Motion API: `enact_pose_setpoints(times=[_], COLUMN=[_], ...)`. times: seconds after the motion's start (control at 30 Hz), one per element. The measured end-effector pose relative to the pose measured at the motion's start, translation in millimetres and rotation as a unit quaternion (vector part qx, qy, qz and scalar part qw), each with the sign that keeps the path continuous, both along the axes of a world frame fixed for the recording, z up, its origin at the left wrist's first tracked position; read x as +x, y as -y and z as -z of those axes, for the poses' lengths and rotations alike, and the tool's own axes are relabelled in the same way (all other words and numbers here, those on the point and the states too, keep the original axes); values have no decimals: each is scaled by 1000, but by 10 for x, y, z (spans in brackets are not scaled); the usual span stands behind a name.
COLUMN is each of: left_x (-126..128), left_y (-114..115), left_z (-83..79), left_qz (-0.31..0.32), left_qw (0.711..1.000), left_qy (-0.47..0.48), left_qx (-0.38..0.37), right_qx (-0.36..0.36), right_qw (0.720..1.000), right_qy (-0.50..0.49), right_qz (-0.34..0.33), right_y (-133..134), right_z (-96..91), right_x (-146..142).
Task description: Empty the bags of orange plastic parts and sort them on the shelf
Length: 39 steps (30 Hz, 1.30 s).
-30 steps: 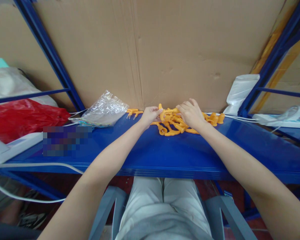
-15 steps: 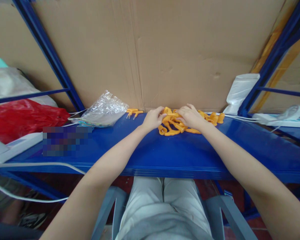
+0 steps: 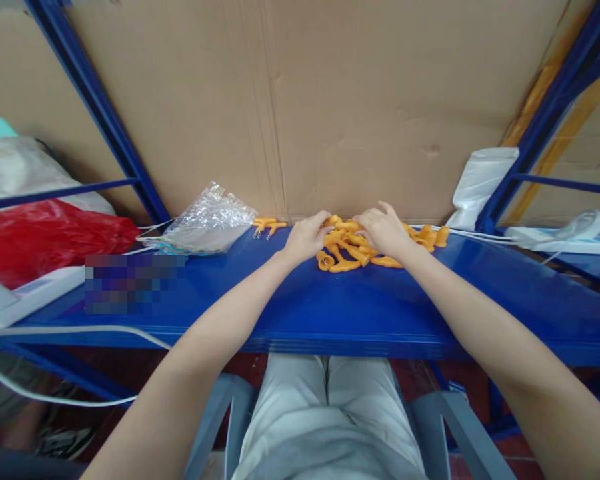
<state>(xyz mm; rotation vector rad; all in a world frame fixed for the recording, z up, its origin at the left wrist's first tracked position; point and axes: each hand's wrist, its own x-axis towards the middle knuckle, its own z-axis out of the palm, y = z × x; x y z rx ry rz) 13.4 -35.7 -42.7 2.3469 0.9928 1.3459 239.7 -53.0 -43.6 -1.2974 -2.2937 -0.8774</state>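
Observation:
A pile of orange plastic parts [image 3: 344,265] lies at the back of the blue table, some long and curved, some cup-shaped. My left hand [image 3: 306,239] is at the pile's left side, its fingers and thumb curled round the end of an orange plastic part [image 3: 349,227]. From the other side my right hand [image 3: 381,229] closes on the same part, its index finger raised and its palm over the pile. The fingertips partly hide what they grip. Left of the pile lie a few orange-handled corkscrews [image 3: 266,225] with metal spirals.
A clear plastic bag [image 3: 210,217] rests left of the corkscrews. Further left are a red bag [image 3: 55,233] and a white power strip [image 3: 45,291]. A white pouch [image 3: 483,187] leans at the back right near cables. Cardboard [image 3: 380,100] stands behind the blue table [image 3: 325,313].
My right hand has shifted slightly, with its index finger lifted a little higher. My left hand stays almost in the same place, and the pile looks nearly unchanged.

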Motion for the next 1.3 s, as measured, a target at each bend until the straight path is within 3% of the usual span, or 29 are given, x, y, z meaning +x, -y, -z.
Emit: enact_pose_setpoints(times=[0.17, 0.27, 0.6, 1.0, 1.17, 1.3], left_x=[60, 85, 120, 117, -20, -102], left_y=[44, 58, 118, 44, -123, -234], left_z=[-19, -29, -65, -74, -95, -105], left_qz=[44, 57, 48, 39, -7, -37], left_qw=[985, 973, 948, 894, 872, 850], left_qy=[96, 120, 179, 298, 372, 403], left_qx=[-139, -186, -258, -332, -319, -338], right_qx=[42, 58, 64, 75, 103, 88], right_qw=[999, 998, 996, 995, 983, 947], right_qy=[-9, -15, -11, -33, -102, -198], right_qz=[17, 29, 56, 64, 115, 239], right_y=[34, 68, 85, 58, 19, 142], right_z=[-44, -70, -41, -25, -100, -336], right_x=[-21, -32, -78, -44, 256, 471])
